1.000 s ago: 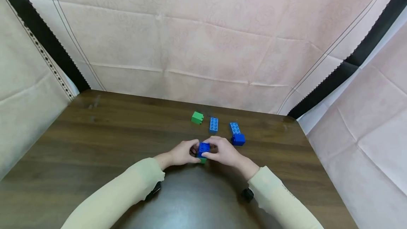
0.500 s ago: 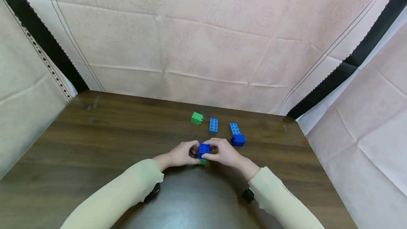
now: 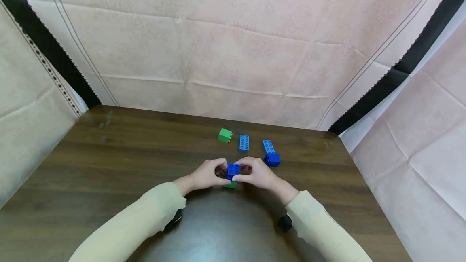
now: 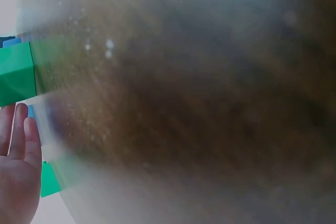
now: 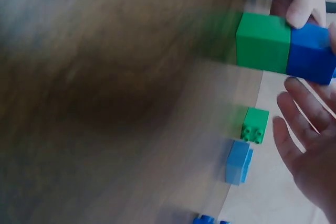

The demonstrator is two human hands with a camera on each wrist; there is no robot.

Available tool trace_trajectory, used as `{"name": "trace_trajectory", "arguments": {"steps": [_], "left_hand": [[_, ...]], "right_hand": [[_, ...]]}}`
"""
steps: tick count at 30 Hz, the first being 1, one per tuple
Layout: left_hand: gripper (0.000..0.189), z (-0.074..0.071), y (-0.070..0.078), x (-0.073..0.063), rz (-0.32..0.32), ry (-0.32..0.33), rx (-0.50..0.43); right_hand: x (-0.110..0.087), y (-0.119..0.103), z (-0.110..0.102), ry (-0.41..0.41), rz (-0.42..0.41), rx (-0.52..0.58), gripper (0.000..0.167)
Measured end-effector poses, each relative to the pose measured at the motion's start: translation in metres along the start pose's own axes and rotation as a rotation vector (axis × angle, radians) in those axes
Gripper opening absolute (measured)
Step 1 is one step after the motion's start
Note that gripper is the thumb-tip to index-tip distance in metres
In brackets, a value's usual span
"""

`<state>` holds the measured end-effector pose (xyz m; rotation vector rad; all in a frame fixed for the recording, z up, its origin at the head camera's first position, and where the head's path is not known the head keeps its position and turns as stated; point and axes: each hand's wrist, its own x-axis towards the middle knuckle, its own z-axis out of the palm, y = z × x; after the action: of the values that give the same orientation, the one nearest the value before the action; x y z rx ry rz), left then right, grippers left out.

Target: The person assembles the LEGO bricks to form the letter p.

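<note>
The left hand (image 3: pixel 204 174) and right hand (image 3: pixel 260 174) equally flanked the dark blue block (image 3: pixel 233 170), curled fingers pinching it directly above the green block (image 3: pixel 230 185).

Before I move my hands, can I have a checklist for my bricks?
1. Held dark blue boxy plastic brick flush on held green boxy plastic brick: ok.
2. Left grip touching them: ok.
3. Right grip touching them: ok.
4. Loose green boxy plastic brick studs up: not ok, studs face sideways.
5. Lone light blue oblong plastic brick studs up: ok.
6. Held bricks resting on the brown table: cannot tell.
</note>
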<state>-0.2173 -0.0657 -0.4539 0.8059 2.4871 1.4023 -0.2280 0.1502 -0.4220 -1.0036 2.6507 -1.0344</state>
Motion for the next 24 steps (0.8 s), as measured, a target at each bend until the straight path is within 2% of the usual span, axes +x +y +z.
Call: {"name": "trace_trajectory", "arguments": {"steps": [3, 7, 10, 17, 24], "left_hand": [[0.026, 0.001, 0.001, 0.001, -0.014, -0.011, 0.007], [0.027, 0.001, 0.001, 0.002, -0.015, -0.010, 0.014], [0.027, 0.000, 0.001, 0.002, -0.008, -0.005, 0.019], [0.027, -0.002, 0.000, 0.002, -0.012, -0.010, 0.015], [0.026, 0.000, 0.000, 0.001, -0.017, -0.016, -0.002]], "right_hand": [[0.002, 0.005, -0.003, 0.134, 0.084, 0.039, 0.032], [0.014, 0.011, -0.005, 0.341, 0.267, 0.106, 0.038], [0.027, 0.017, -0.006, 0.424, 0.381, 0.122, 0.045], [0.052, 0.028, -0.003, 0.514, 0.545, 0.127, 0.047], [0.062, 0.037, 0.003, 0.456, 0.651, 0.056, 0.055]]}}
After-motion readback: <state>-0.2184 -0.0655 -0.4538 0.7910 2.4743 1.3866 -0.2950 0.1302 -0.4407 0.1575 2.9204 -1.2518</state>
